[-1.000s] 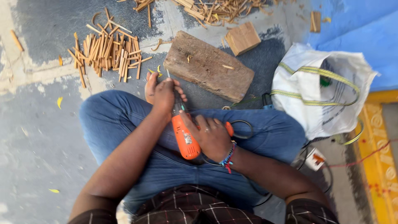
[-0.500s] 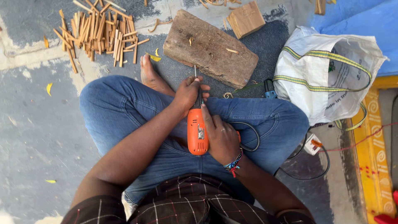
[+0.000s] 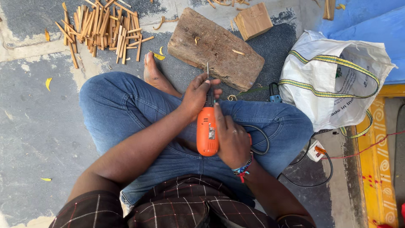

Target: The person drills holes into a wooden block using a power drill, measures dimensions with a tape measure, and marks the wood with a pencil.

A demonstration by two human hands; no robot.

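Two hands are working over your crossed legs | white sack (image 3: 333,80) lying right | wooden block (image 3: 217,48) ahead | right hand (image 3: 232,141) gripping orange drill (image 3: 207,131) on your lap | left hand (image 3: 198,95) closing around its chuck (image 3: 209,96).

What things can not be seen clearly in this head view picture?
- Chuck of the orange drill: covered by the left hand.
- Drill trigger: behind the right hand.
- Inside of the white bag: closed off by its own folds.
- Where the black cable ends: hidden under the leg.
- Pile of wooden sticks: cut off by the top edge.
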